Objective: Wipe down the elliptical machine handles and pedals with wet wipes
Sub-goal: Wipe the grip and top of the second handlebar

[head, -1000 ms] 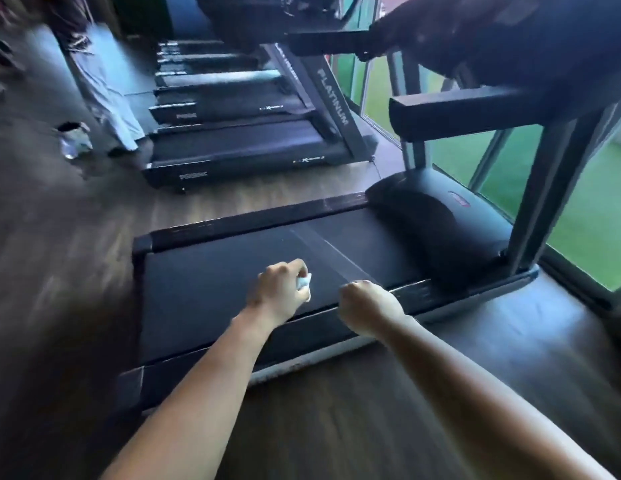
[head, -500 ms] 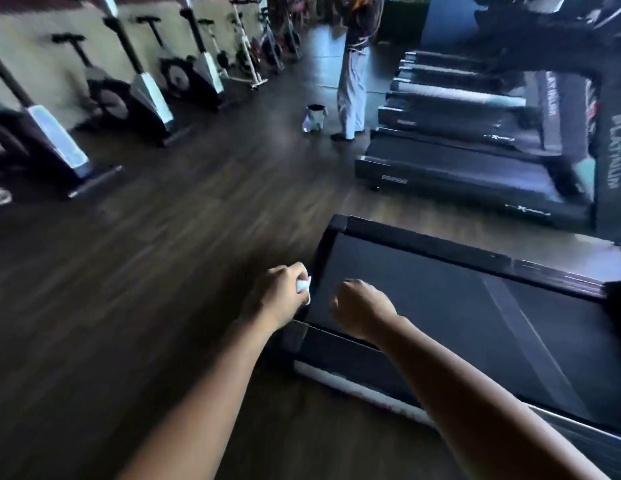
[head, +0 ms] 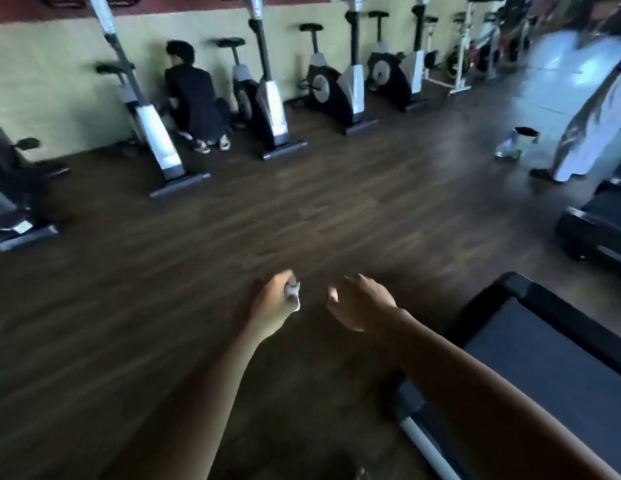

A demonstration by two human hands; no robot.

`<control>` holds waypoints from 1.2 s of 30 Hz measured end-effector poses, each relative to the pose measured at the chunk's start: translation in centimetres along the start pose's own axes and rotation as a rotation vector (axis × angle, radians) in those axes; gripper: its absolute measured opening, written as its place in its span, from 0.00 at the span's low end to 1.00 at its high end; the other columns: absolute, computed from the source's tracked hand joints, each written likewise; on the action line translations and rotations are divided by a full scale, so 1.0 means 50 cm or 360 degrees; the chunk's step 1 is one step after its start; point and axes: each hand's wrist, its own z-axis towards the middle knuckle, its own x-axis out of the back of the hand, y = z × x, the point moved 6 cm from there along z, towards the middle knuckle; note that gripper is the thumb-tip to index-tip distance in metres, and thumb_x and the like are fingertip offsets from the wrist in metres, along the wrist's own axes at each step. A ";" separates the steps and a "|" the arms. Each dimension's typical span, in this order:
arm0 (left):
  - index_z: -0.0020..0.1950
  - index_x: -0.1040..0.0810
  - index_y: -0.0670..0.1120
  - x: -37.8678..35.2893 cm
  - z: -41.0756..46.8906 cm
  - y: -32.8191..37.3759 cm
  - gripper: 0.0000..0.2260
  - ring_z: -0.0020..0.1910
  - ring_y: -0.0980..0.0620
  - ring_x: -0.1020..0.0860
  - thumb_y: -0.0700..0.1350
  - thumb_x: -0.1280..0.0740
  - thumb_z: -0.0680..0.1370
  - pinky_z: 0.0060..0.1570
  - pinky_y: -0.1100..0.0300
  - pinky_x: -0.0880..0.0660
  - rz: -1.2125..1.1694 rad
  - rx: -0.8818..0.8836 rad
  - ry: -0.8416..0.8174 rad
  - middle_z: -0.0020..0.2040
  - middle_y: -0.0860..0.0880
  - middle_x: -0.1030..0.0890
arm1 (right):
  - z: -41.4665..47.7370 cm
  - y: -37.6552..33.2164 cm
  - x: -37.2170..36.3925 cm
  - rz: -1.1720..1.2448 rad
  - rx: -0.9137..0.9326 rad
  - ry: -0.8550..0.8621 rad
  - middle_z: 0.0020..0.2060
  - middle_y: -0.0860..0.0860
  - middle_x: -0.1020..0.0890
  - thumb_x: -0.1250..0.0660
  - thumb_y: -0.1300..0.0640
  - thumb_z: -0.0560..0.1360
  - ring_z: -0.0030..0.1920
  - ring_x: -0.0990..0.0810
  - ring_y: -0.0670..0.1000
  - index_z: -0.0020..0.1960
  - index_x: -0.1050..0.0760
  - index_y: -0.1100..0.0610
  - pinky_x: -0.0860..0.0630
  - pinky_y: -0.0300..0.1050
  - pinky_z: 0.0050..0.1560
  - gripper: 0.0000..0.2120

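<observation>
My left hand [head: 271, 306] is held out over the dark wooden floor and grips a small crumpled white wet wipe [head: 293, 294]. Beside it, my right hand [head: 362, 303] hangs with loosely curled fingers and holds nothing. A row of exercise machines with tall grey-and-white posts [head: 156, 140] [head: 272, 105] stands along the far wall, well beyond both hands. Their handles and pedals are blurred or cut off by the top edge.
A treadmill deck [head: 544, 358] lies at the lower right, close to my right arm, with another treadmill [head: 593, 230] behind it. A person in black [head: 194, 95] crouches between the machines. A standing person in light trousers [head: 593, 116] and a small bin [head: 517, 142] are at the right.
The view has swung left, from the treadmills to the row of machines by the wall. Both hands stay out in front, and the right hand's fist has loosened.
</observation>
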 end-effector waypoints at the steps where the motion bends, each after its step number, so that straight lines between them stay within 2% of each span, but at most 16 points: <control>1: 0.46 0.24 0.37 0.026 0.006 -0.031 0.04 0.29 0.55 0.32 0.37 0.36 0.75 0.30 0.68 0.35 0.0069 0.0091 0.0058 0.31 0.50 0.28 | 0.029 -0.026 -0.004 -0.0009 0.0053 -0.0034 0.57 0.55 0.19 0.41 0.53 0.78 0.57 0.20 0.61 0.56 0.23 0.52 0.32 0.45 0.44 0.11; 2: 0.46 0.22 0.39 0.050 0.013 -0.061 0.03 0.32 0.49 0.27 0.36 0.35 0.75 0.31 0.67 0.34 0.0141 0.0159 0.0121 0.34 0.47 0.24 | 0.057 -0.052 -0.009 -0.0014 0.0100 -0.0069 0.57 0.55 0.19 0.41 0.53 0.78 0.58 0.20 0.61 0.56 0.22 0.52 0.31 0.45 0.45 0.12; 4: 0.46 0.21 0.43 0.094 0.028 -0.123 0.03 0.40 0.40 0.21 0.39 0.32 0.73 0.38 0.56 0.27 0.0231 0.0250 0.0214 0.39 0.43 0.19 | 0.117 -0.105 -0.024 -0.0023 0.0202 -0.0131 0.59 0.54 0.19 0.41 0.54 0.78 0.58 0.20 0.60 0.57 0.22 0.52 0.29 0.46 0.48 0.12; 6: 0.45 0.21 0.42 0.127 0.045 -0.167 0.06 0.42 0.38 0.20 0.42 0.32 0.70 0.40 0.52 0.25 0.0254 0.0308 0.0241 0.39 0.42 0.18 | 0.165 -0.149 -0.035 -0.0057 0.0294 -0.0177 0.60 0.53 0.19 0.41 0.53 0.79 0.59 0.20 0.59 0.58 0.22 0.51 0.27 0.48 0.50 0.12; 8: 0.45 0.21 0.43 0.170 0.066 -0.211 0.08 0.41 0.40 0.19 0.44 0.33 0.68 0.41 0.51 0.22 0.0258 0.0390 0.0292 0.41 0.43 0.18 | 0.226 -0.202 -0.049 -0.0121 0.0425 -0.0237 0.60 0.53 0.19 0.42 0.53 0.79 0.58 0.20 0.59 0.58 0.22 0.51 0.28 0.48 0.50 0.13; 12: 0.48 0.20 0.48 0.268 0.096 -0.292 0.08 0.45 0.43 0.19 0.45 0.31 0.70 0.45 0.52 0.21 0.0259 0.0597 0.0508 0.46 0.47 0.17 | 0.344 -0.313 -0.049 -0.0258 0.0721 -0.0271 0.59 0.55 0.19 0.41 0.55 0.79 0.59 0.20 0.60 0.58 0.22 0.53 0.27 0.49 0.49 0.13; 17: 0.48 0.20 0.47 0.396 0.097 -0.393 0.04 0.39 0.42 0.20 0.43 0.31 0.73 0.37 0.56 0.25 0.0231 0.0882 0.0848 0.41 0.46 0.18 | 0.467 -0.473 -0.055 -0.0489 0.1117 -0.0306 0.56 0.59 0.17 0.42 0.58 0.78 0.58 0.18 0.61 0.55 0.19 0.58 0.23 0.49 0.53 0.14; 20: 0.47 0.21 0.47 0.470 0.066 -0.449 0.03 0.42 0.40 0.20 0.44 0.32 0.74 0.41 0.54 0.24 0.0219 0.1035 0.0976 0.41 0.46 0.17 | 0.511 -0.581 -0.070 -0.0564 0.1273 -0.0378 0.58 0.58 0.18 0.41 0.59 0.77 0.59 0.19 0.61 0.55 0.20 0.59 0.23 0.49 0.54 0.13; 25: 0.52 0.18 0.50 0.584 -0.020 -0.568 0.07 0.52 0.41 0.19 0.45 0.29 0.74 0.46 0.55 0.24 0.0309 0.1244 0.1189 0.51 0.45 0.16 | 0.542 -0.808 -0.131 -0.0670 0.1588 -0.0395 0.59 0.58 0.18 0.42 0.59 0.78 0.59 0.19 0.62 0.55 0.20 0.59 0.23 0.49 0.55 0.13; 28: 0.53 0.19 0.53 0.658 -0.087 -0.651 0.09 0.52 0.42 0.19 0.46 0.28 0.73 0.46 0.57 0.27 0.0241 0.1374 0.1317 0.50 0.47 0.17 | 0.542 -0.965 -0.183 -0.0667 0.1731 -0.0405 0.62 0.56 0.20 0.43 0.56 0.79 0.62 0.21 0.61 0.59 0.21 0.56 0.25 0.51 0.59 0.15; 32: 0.52 0.20 0.55 0.774 -0.182 -0.768 0.09 0.50 0.44 0.20 0.47 0.29 0.73 0.47 0.57 0.26 0.0190 0.1512 0.1430 0.49 0.50 0.17 | 0.519 -1.199 -0.243 -0.0726 0.1909 -0.0512 0.63 0.55 0.20 0.38 0.49 0.77 0.62 0.20 0.60 0.62 0.22 0.54 0.22 0.52 0.60 0.17; 36: 0.52 0.21 0.57 0.905 -0.280 -0.867 0.08 0.50 0.46 0.20 0.48 0.31 0.74 0.44 0.59 0.30 0.0193 0.1660 0.1523 0.50 0.52 0.19 | 0.477 -1.417 -0.265 -0.0634 0.2075 -0.0462 0.65 0.55 0.21 0.41 0.49 0.79 0.63 0.22 0.59 0.65 0.24 0.53 0.25 0.51 0.61 0.18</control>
